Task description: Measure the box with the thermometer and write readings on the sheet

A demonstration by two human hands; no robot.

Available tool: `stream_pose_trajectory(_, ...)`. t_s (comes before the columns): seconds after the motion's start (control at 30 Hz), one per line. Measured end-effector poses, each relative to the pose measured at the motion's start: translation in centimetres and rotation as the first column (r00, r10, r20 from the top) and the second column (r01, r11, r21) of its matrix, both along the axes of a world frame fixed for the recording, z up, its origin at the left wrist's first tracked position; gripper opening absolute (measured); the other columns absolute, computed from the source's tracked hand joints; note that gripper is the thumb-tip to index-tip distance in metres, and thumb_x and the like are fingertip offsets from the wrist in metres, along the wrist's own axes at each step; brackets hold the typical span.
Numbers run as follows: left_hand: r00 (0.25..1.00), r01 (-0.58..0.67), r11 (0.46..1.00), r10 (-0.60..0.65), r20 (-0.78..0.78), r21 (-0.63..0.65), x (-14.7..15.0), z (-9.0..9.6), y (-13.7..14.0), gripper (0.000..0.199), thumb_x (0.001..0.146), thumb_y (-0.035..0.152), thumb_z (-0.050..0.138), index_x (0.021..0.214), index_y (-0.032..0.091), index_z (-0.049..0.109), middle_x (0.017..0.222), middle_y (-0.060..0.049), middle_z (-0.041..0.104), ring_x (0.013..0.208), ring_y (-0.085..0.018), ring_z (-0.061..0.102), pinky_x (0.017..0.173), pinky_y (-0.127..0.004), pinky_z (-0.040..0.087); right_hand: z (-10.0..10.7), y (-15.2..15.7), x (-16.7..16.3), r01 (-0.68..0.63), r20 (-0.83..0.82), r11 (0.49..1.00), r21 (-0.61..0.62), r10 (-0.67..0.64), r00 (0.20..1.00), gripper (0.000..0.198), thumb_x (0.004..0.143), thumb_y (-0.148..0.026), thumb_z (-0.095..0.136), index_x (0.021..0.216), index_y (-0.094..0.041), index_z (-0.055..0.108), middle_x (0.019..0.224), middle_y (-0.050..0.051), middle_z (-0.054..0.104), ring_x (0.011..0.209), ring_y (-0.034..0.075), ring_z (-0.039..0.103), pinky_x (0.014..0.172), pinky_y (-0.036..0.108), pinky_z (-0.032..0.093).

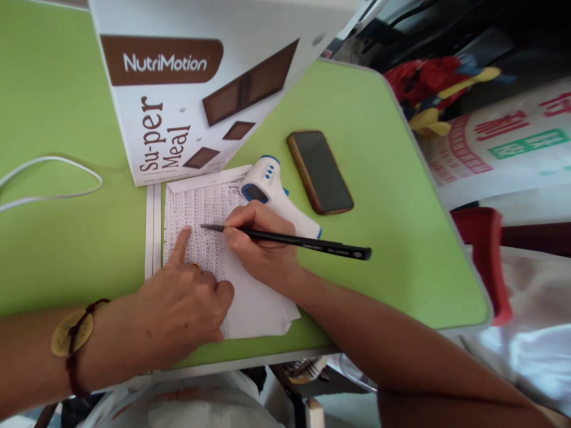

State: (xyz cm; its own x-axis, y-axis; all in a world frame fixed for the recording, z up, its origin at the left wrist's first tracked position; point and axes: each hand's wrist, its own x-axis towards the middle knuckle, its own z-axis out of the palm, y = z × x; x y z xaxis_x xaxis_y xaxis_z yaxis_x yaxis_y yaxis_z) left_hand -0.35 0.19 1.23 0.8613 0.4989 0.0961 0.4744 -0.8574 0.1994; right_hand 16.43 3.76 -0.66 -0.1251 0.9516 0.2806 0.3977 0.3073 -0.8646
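A sheet of paper [255, 312] covered in rows of handwriting lies on the green table. My left hand [185, 297] rests on its lower left part, index finger stretched out and touching the written rows, the other fingers curled under with nothing seen in them. Between the thumb and fingers of my right hand [266, 244] is a black pen [312, 242], its tip over the writing just right of the left fingertip. Whether the tip touches the paper I cannot tell. A white and blue infrared thermometer [292, 211] lies partly on the sheet, behind my right hand.
A tall white NutriMotion box [151, 128] stands behind the paper. To the right lies a phone [320, 171] in a brown case. A white cable [53, 159] loops across the green table [401, 255] at left. Beyond its right edge are a red plastic object [484, 255] and a printed white bag [504, 137].
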Motion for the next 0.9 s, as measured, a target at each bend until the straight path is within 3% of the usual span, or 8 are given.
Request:
stream_pose_trajectory(0.57,1.000,-0.001,1.000,0.001,0.002,0.022,-0.23,0.01,-0.13,0.052,0.066,0.061,0.082,0.073,0.017,0.057,0.060,-0.003,0.065,0.054,-0.022,0.062,0.103,-0.069,0.034,-0.07,0.00,-0.30,-0.040,-0.041,0.999,0.018,0.041,0.998,0.008,0.076,-0.018,0.058,0.069,-0.022,0.055,0.055,-0.006,0.054,0.049,0.009,0.047,0.047,0.024,0.039)
stream_pose_trajectory(0.9,1.000,-0.010,1.000,0.010,-0.001,-0.015,-0.14,0.14,-0.14,0.042,0.078,0.055,0.074,0.074,0.017,0.056,0.061,-0.002,0.065,0.055,-0.020,0.061,0.106,-0.068,0.030,-0.06,-0.18,-0.21,-0.052,-0.009,0.999,0.014,0.052,0.999,0.009,0.076,-0.017,0.058,0.070,-0.022,0.054,0.055,-0.006,0.052,0.052,0.010,0.048,0.048,0.024,0.040)
